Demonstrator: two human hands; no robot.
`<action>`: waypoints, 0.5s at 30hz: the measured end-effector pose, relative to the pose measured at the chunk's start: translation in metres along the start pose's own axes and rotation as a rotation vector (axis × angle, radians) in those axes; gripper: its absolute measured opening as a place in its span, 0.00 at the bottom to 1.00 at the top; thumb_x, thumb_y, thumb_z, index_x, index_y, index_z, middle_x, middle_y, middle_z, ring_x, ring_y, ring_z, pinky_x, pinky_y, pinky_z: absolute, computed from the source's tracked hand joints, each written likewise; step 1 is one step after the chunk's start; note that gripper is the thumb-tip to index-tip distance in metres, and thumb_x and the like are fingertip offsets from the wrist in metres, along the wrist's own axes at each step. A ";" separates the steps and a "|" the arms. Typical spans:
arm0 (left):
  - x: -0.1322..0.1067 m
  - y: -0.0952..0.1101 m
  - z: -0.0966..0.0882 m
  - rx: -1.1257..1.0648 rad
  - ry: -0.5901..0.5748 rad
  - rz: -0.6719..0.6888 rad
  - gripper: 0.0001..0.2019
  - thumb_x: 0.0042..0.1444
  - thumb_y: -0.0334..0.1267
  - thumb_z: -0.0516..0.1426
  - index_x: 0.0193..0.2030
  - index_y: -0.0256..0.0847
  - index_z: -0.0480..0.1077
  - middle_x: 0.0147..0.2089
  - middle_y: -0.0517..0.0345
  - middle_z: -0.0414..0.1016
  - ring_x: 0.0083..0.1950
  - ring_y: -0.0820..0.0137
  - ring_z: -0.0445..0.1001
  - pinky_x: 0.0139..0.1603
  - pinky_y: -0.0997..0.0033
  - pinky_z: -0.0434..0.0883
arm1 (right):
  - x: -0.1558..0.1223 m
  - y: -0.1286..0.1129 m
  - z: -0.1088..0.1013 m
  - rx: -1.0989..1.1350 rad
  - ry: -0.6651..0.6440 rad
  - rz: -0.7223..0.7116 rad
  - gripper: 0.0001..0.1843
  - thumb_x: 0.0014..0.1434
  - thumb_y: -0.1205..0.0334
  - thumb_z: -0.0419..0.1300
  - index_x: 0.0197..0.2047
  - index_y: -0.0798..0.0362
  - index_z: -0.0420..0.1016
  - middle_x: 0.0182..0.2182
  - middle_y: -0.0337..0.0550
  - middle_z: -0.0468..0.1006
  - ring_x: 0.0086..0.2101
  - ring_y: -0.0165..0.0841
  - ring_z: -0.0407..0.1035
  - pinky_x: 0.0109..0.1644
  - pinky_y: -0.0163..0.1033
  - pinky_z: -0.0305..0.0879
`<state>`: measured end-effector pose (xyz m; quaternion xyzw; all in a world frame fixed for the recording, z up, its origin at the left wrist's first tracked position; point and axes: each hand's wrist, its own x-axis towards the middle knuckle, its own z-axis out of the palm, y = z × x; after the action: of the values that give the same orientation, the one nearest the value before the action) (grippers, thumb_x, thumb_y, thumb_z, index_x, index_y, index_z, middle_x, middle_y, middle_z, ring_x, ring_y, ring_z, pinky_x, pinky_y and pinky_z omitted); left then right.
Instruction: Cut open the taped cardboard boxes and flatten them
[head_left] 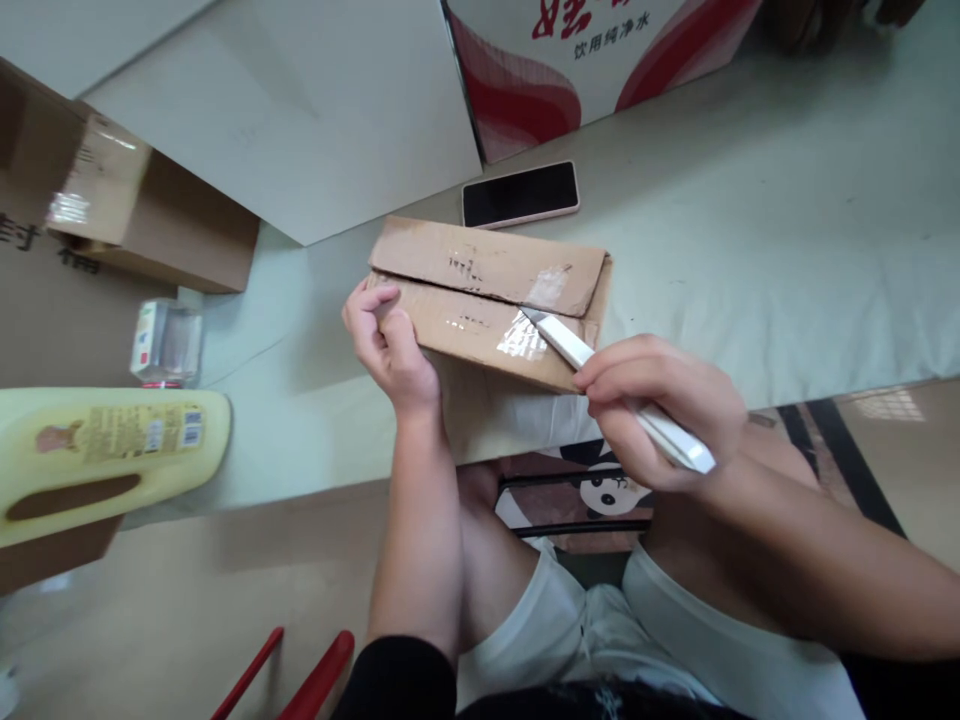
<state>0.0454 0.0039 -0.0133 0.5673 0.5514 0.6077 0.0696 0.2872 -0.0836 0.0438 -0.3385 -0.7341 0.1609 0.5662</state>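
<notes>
A small cardboard box lies on the pale cloth, with a long seam across its top and shiny strips of clear tape near the right end. My left hand grips the box's left end, its thumb bent on the near face. In my right hand is a white utility knife, held like a pen. Its blade tip meets the box at the seam, beside the tape. The fingers of my right hand are closed round the knife's handle.
Behind the box lies a phone. A white panel and a red-and-white carton stand farther back. To the left are a larger cardboard box, a clear bottle and a yellow jug. The table's cloth edge runs below my hands.
</notes>
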 end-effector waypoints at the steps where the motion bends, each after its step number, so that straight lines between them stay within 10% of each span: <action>1: 0.000 0.002 0.000 -0.008 0.002 -0.005 0.09 0.60 0.35 0.50 0.44 0.45 0.70 0.47 0.52 0.73 0.62 0.59 0.71 0.67 0.48 0.68 | 0.001 0.000 0.001 0.006 -0.004 -0.026 0.15 0.54 0.76 0.59 0.40 0.47 0.73 0.33 0.39 0.83 0.31 0.32 0.79 0.31 0.36 0.76; 15: 0.000 -0.002 0.000 -0.026 0.012 -0.005 0.08 0.63 0.40 0.52 0.44 0.44 0.70 0.48 0.51 0.72 0.62 0.58 0.72 0.66 0.48 0.67 | 0.000 0.000 0.004 0.011 -0.009 0.000 0.11 0.58 0.76 0.57 0.38 0.50 0.72 0.34 0.43 0.82 0.33 0.30 0.79 0.34 0.34 0.78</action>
<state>0.0438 0.0046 -0.0148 0.5612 0.5451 0.6182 0.0751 0.2834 -0.0833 0.0429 -0.3346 -0.7359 0.1663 0.5647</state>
